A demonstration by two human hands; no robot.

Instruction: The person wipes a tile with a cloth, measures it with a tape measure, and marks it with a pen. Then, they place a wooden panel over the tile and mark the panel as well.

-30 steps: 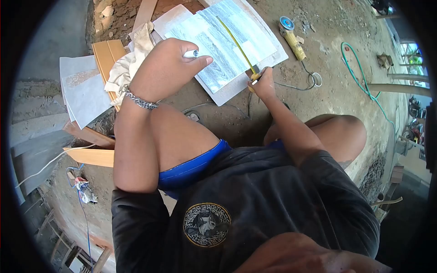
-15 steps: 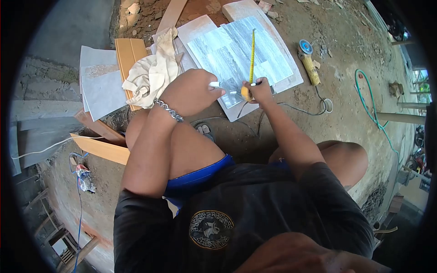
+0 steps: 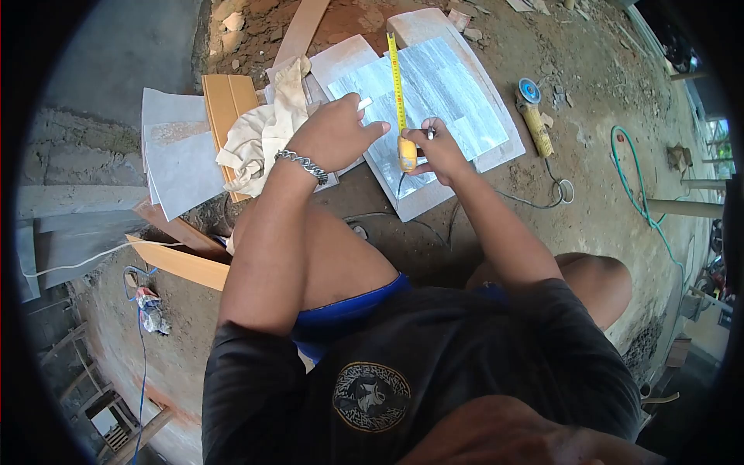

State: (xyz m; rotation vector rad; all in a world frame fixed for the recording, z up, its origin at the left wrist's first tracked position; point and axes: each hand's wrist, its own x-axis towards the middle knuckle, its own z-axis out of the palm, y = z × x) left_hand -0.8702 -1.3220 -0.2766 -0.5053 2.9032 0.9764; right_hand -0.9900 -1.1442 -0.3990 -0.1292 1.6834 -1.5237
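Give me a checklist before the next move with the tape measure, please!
1. Tape measure held in the right hand: ok.
2. White marker held in the left hand: ok.
3. Tape end lined up with the far edge of the grey panel: not ok, it shows past it here.
4. Rag off the panel: ok, it lies to the left.
5. Grinder off the panel: ok.
6. Grinder unplugged: cannot tell.

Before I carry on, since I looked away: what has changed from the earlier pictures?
The right grip brought the tape measure over the grey panel toward the left grip, its blade turning more upright in view. Nothing was let go; the left grip still holds a white item. The grinder and cloth stayed put.
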